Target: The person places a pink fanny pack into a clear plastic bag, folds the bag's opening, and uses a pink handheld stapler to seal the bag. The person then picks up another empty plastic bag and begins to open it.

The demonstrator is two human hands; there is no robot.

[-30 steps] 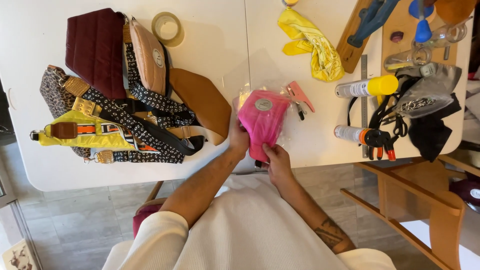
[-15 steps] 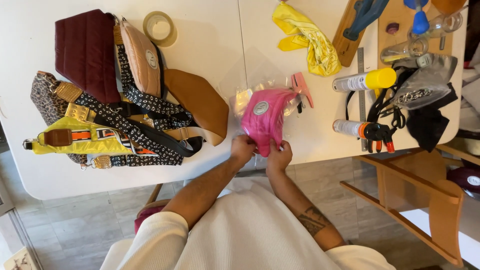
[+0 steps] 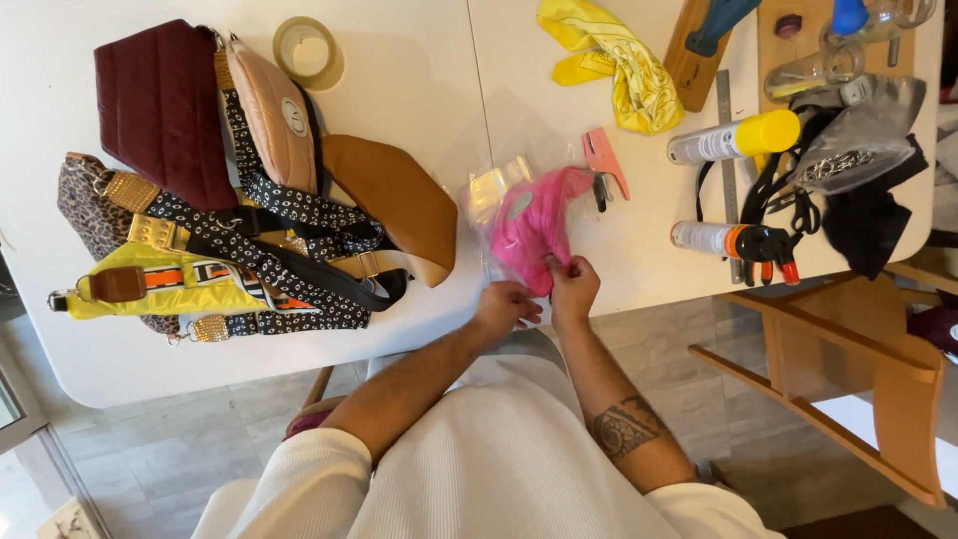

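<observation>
Pouch (image 3: 534, 230), bright pink, inside clear bag (image 3: 494, 195) on white table (image 3: 419, 90), left hand (image 3: 507, 304) and right hand (image 3: 572, 284) both pinching its near edge.

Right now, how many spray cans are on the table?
2. The yellow-capped spray can lies right of the pink bag, near the yellow cloth. The orange-nozzled spray can lies below it, by the table edge. Clutter at the right may hide others.

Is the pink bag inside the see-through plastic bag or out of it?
Inside, mostly: the pink fabric pouch shows through the clear plastic bag around it. Both hands, left and right, grip its near end at the table edge.
</observation>
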